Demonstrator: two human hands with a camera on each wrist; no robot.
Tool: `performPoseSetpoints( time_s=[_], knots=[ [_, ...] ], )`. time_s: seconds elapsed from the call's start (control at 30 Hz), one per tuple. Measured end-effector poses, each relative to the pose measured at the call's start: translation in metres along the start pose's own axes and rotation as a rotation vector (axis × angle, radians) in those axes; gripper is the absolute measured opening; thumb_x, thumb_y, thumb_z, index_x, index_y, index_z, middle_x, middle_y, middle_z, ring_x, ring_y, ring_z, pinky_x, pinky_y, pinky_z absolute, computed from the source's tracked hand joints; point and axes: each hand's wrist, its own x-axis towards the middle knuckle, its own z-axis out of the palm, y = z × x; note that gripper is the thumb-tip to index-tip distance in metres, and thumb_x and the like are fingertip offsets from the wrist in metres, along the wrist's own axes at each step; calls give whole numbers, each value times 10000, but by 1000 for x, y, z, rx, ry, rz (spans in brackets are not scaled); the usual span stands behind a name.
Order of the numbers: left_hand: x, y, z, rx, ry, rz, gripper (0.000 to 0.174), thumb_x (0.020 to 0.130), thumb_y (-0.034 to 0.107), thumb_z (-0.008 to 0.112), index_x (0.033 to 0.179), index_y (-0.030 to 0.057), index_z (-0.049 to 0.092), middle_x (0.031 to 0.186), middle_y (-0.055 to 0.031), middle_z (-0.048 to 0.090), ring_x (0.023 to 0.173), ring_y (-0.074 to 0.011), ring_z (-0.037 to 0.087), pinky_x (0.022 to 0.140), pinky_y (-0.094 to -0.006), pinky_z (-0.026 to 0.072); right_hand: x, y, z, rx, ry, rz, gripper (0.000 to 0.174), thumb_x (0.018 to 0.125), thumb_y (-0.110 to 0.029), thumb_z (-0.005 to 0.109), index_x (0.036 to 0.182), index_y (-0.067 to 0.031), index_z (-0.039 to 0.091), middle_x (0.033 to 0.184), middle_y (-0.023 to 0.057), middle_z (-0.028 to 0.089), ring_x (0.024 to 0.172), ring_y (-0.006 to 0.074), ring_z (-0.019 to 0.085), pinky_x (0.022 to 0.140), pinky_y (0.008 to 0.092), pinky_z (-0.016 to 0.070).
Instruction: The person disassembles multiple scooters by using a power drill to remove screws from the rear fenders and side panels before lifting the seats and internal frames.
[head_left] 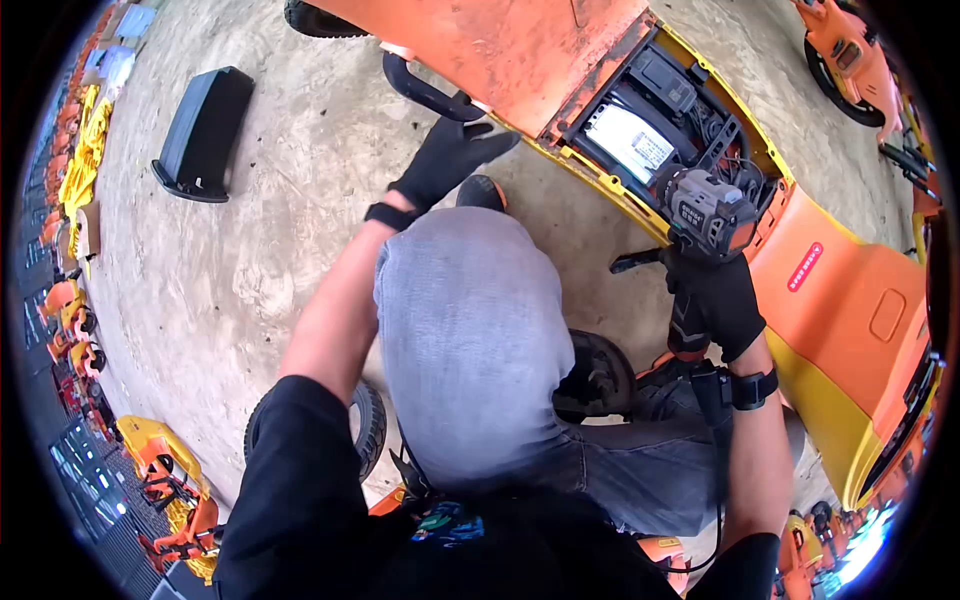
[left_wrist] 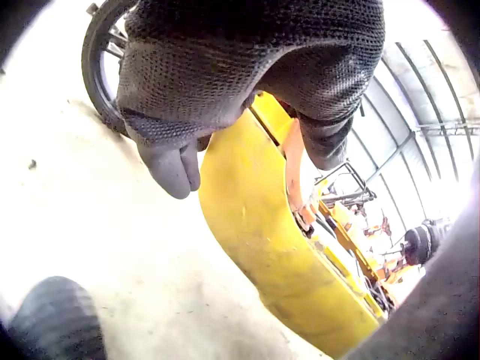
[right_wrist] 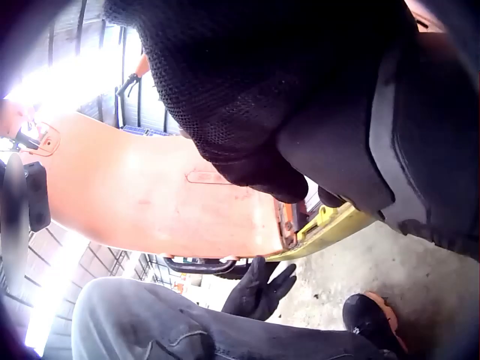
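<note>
My black-gloved right hand (head_left: 715,300) grips the handle of a grey and black cordless drill (head_left: 710,213), whose head lies over an open compartment (head_left: 612,178) in an orange and yellow scooter body (head_left: 835,290). Inside, a white labelled box (head_left: 630,143) sits among black parts and wiring. The gloved left hand (head_left: 450,160) is beside a black curved grab bar (head_left: 425,92), its fingers spread and holding nothing. In the left wrist view the left hand (left_wrist: 247,67) overlaps the yellow side panel (left_wrist: 255,225). The right wrist view also catches the left hand (right_wrist: 259,292) under the scooter's edge.
A black plastic bin (head_left: 205,130) lies on the concrete floor (head_left: 250,270) at left. My grey-trousered knee (head_left: 470,330) is between my arms, with a tyre (head_left: 370,430) near it. More orange scooters (head_left: 850,65) stand around the edges.
</note>
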Motion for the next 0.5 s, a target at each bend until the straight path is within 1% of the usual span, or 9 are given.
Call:
performPoseSetpoints(
  time_s=[0.03,0.07,0.13,0.17,0.2,0.27,0.37,0.4,0.5],
  knots=[
    [8,-5,5,-18,8,106,621,801,267,732,1315,48,460,1287,-86,507,1124,-163,513,937,-341,426,-1,4,-1,-3,18,1,148,816,-76,647,944,-18,601,713,34,596,591,120,561,544,272,455],
    [13,-12,4,-20,6,105,621,801,267,732,1315,48,460,1287,-86,507,1124,-163,513,937,-341,426,-2,6,-1,-6,36,0,146,814,-73,648,939,-15,601,713,36,598,594,120,561,548,276,461],
    [19,-18,0,181,10,168,538,808,159,718,1269,35,469,1159,-53,560,989,-126,542,817,-290,465,-3,4,-2,-19,12,30,155,812,-73,651,945,-16,598,723,38,602,598,121,563,552,276,465],
    [20,-21,-4,180,9,169,538,808,159,718,1269,35,469,1159,-53,560,989,-126,542,817,-290,465,-2,5,-2,-25,0,45,160,810,-74,653,948,-16,597,729,39,605,600,121,564,554,276,467],
    [20,-15,-7,144,4,94,539,794,148,728,1259,36,480,1132,-48,572,972,-124,548,801,-286,470,-2,6,-2,-32,-13,60,164,809,-74,655,951,-17,596,734,40,607,602,122,565,556,276,470],
    [18,-4,-9,96,25,-14,547,753,125,758,1228,29,504,1096,-44,586,950,-117,551,768,-280,486,2,14,0,70,-60,-16,200,803,-70,661,983,-18,591,762,40,616,608,123,568,555,275,475],
    [21,-7,-14,17,24,66,538,710,185,799,1168,8,580,1209,-101,521,924,-155,580,777,-293,501,7,12,8,84,-87,28,235,796,-69,673,1009,-26,584,796,36,616,612,120,569,553,273,477],
    [22,-7,-15,18,22,66,538,710,185,799,1168,8,580,1209,-101,521,924,-155,580,777,-293,501,8,13,9,86,-86,28,235,796,-69,673,1009,-26,584,796,36,616,612,120,569,553,273,477],
    [23,-10,-15,115,32,81,533,713,191,793,1168,11,582,1196,-107,523,945,-167,575,781,-298,501,8,16,12,-97,-51,-51,96,802,-98,655,860,-40,606,677,25,595,567,100,549,519,271,439]
  ],
)
